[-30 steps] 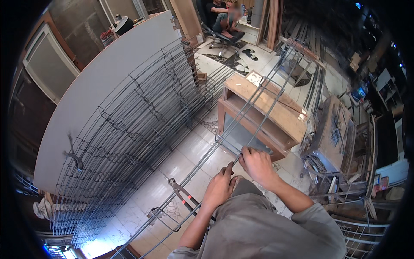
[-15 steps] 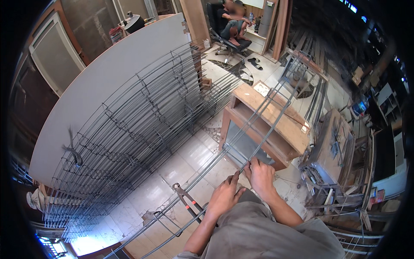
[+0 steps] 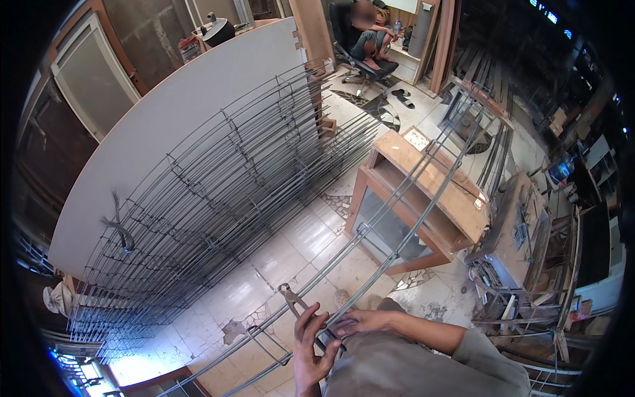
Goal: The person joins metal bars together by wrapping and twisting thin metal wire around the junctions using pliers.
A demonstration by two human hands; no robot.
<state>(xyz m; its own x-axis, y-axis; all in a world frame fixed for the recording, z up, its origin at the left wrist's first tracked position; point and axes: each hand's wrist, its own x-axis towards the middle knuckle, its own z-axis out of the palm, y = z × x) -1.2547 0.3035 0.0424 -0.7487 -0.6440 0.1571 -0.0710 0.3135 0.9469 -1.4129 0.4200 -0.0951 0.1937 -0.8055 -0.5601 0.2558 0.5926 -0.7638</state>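
Observation:
Pincers (image 3: 291, 298) with a metal head stand tilted beside a long steel rebar frame (image 3: 317, 273), their handles partly hidden by my hands. My right hand (image 3: 357, 322) reaches across my shirt, with its fingers closed around the handle end. My left hand (image 3: 311, 347) is close against the handles, its thumb and bent fingers apart. The frame runs diagonally from lower left to upper right, with rectangular stirrups (image 3: 268, 345) around its bars. A dark wire tie marks the near bar at a stirrup corner (image 3: 394, 254).
A wooden cabinet (image 3: 430, 188) lies under the frame's far part. At left, stacked rebar mesh (image 3: 198, 205) leans against a white curved panel (image 3: 165, 99). A person (image 3: 374, 43) sits in an office chair at the back. A cluttered wooden bench (image 3: 512, 228) stands at right.
Both hands have left the stirrup corner on the near bar and moved down and left to the pincers. My right hand has closed on their handles. The view has shifted slightly.

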